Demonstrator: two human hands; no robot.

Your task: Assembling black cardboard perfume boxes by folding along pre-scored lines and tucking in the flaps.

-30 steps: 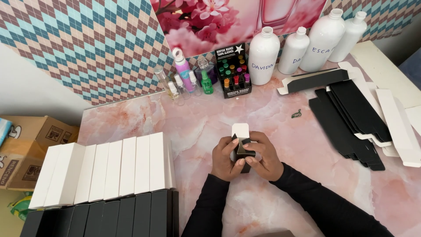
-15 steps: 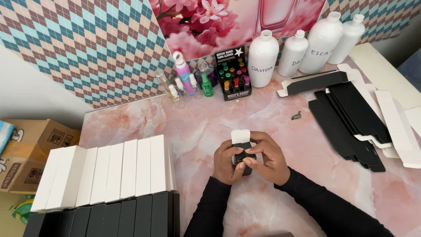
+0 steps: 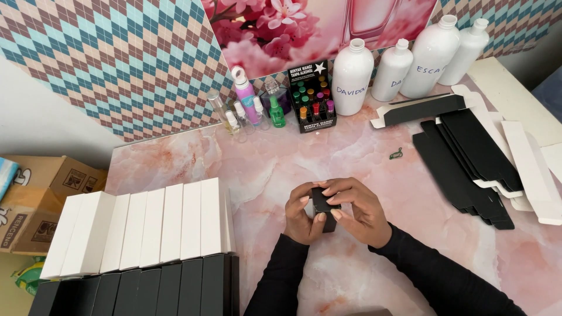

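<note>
Both hands were clamped on a small black box point(image 3: 323, 206) above the pink marble table point(image 3: 374, 169) — the left hand point(image 3: 303, 215) cradling it, the right hand point(image 3: 358, 209) pressing its top flap. Closing looked nearly done; tucking that flap wanted a firm, square push.

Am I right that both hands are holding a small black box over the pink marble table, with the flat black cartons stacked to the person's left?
Not quite: the head view shows the flat black cartons to the person's right. Both the left hand and the right hand do hold the small black box over the pink marble table.
</note>
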